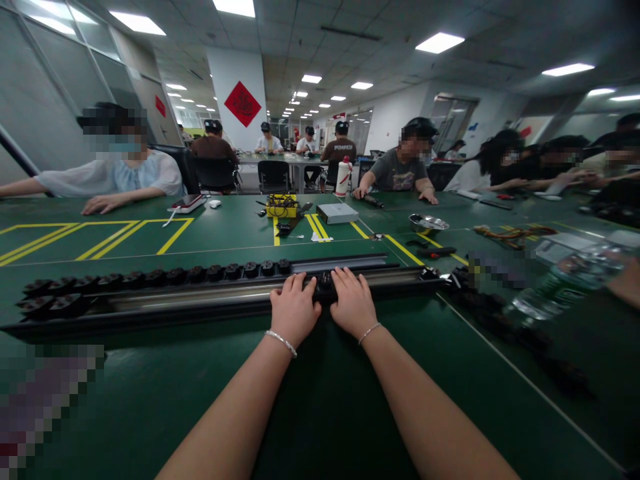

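A long black metal rail lies across the green table in front of me. A row of several black socket modules sits in its left half. My left hand and my right hand rest side by side on the rail's middle. Their fingers curl over a small black module between them and press on it. Each wrist wears a thin bracelet.
A yellow box, a grey flat box and a metal bowl lie farther back. A clear water bottle and black cables lie at right. Several people sit around the tables. Yellow lines mark the mat.
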A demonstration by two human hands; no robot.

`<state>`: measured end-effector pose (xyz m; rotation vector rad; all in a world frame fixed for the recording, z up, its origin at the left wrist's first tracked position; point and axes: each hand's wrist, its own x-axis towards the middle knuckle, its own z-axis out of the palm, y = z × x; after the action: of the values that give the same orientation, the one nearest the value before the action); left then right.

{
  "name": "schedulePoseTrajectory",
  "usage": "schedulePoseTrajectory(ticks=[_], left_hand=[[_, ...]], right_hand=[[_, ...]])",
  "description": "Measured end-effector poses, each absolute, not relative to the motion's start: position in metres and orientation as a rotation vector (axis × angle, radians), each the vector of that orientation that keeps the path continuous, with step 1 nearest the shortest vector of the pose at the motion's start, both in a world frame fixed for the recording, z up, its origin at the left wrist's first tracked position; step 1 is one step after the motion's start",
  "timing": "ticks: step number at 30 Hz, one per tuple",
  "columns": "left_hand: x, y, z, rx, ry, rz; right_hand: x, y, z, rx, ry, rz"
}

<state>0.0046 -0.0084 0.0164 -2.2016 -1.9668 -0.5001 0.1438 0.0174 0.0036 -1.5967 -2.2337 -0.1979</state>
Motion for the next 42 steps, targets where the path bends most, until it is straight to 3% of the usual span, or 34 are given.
schedulePoseTrajectory(ticks=[42], left_hand=[[0.0043, -0.0096, 0.0086, -2.172, -1.868, -0.56]], right_hand=[[0.1464, 0.0186, 0.0002, -1.64, -2.15, -0.183]])
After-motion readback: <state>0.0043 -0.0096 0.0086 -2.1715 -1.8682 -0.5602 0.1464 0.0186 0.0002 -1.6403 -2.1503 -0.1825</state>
